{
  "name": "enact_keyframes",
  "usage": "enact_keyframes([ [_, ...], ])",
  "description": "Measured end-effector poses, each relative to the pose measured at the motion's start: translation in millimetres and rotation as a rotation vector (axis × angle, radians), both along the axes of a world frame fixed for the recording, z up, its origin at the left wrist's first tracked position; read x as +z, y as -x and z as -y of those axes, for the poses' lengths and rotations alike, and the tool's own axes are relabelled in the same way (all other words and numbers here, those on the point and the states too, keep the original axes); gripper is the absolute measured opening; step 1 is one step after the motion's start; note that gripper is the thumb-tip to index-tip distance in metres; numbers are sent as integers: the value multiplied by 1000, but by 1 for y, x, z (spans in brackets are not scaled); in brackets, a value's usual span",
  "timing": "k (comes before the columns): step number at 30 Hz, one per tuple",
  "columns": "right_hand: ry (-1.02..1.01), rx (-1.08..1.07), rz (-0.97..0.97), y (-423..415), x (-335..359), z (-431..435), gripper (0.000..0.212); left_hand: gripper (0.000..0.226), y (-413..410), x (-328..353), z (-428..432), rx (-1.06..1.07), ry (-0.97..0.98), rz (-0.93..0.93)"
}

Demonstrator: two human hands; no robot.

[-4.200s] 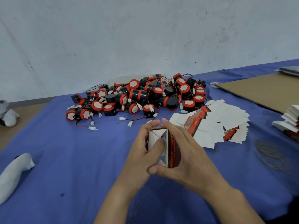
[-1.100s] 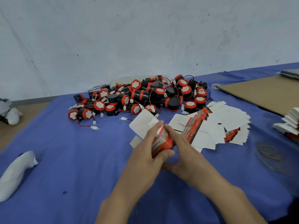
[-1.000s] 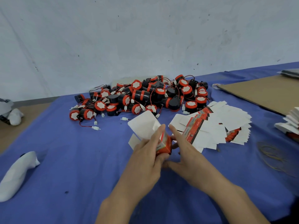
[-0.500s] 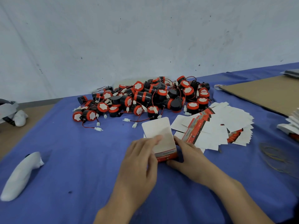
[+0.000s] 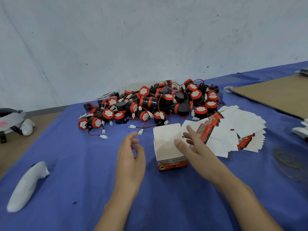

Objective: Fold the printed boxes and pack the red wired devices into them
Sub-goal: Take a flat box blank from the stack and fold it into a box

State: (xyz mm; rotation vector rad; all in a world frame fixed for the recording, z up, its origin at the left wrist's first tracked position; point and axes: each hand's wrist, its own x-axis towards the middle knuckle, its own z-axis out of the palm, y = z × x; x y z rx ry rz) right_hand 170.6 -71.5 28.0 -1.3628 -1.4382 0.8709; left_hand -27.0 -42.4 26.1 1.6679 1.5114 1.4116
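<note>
One bench (image 5: 80,180) keeps all within reach: red wired devices (image 5: 150,102) heaped at the back, flat boxes (image 5: 236,130) fanned beside them, the folded box (image 5: 166,144) upright, open for loading; left hand (image 5: 130,157) and right hand (image 5: 196,149) flank it, fingers (image 5: 190,130) loose, holding nothing

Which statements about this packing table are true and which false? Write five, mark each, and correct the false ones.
1. The folded box stands open-topped on the blue cloth. True.
2. The left hand grips a device. False: it holds nothing, fingers relaxed.
3. The red wired devices are piled beyond the box, towards the wall. True.
4. The flat boxes lie left of the folded box. False: they fan out on its right.
5. The right hand is at the box's right side, fingers straight. True.
</note>
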Motion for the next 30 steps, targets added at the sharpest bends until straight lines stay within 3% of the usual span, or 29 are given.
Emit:
enact_keyframes([
  [2,-34,-74,-78,0,-1,-6,100,27,-7,4,-13,-12,37,72],
  [9,-181,-288,-220,-8,11,-24,76,28,-20,34,-103,-95,247,190],
  [14,-196,-364,-236,-26,5,-36,56,35,-30,40,-150,-184,371,2],
  [18,-199,-416,-242,-37,4,-38,56,41,-40,41,-167,-269,508,147],
  [23,-191,-420,-260,-43,2,-37,59,11,-54,59,-178,-190,393,357],
  [30,-177,-440,-241,-41,3,-36,54,17,-37,130,-167,-58,65,552],
])
